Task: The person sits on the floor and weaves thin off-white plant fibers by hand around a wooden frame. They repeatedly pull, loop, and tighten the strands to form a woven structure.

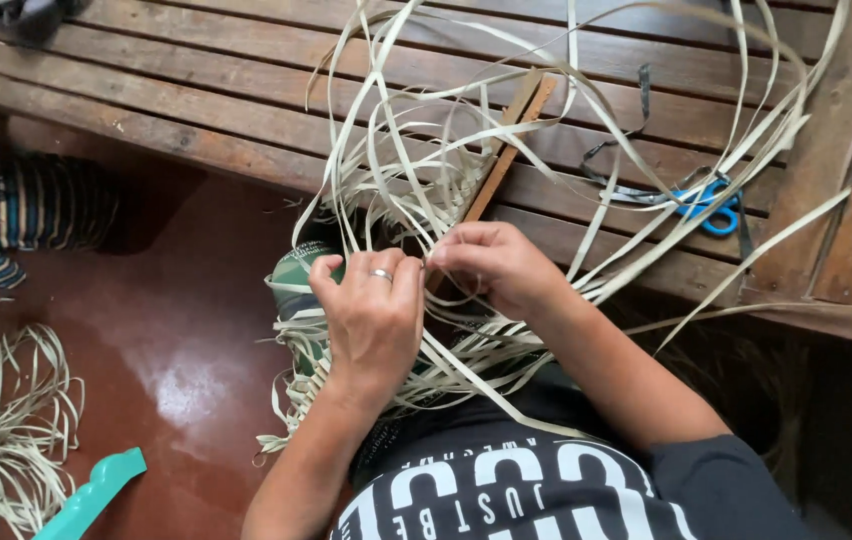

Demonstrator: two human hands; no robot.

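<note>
A left hand [371,315], ring on one finger, curls its fingers [408,275] onto flat, pale straw strips [416,190] over a half-woven piece on the lap; the right hand [491,265] pinches a strip beside it. Loose strips loop across the slatted wooden table [196,90], near blue-handled scissors [711,205].

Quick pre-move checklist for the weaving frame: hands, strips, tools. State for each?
1. Left hand on the strips: ok, fingers pinch them at the weave.
2. Right hand on the strips: ok, fingertips meet the left hand's.
3. Loose strip ends untangled: not ok, they loop and cross over the bench.
4. Scissors within sight: ok, lying on the bench right of the hands.
5. Wooden stick free: cannot tell, strips cover part of it.
6. Spare strips on the floor: ok, a pile lies at left.
</note>
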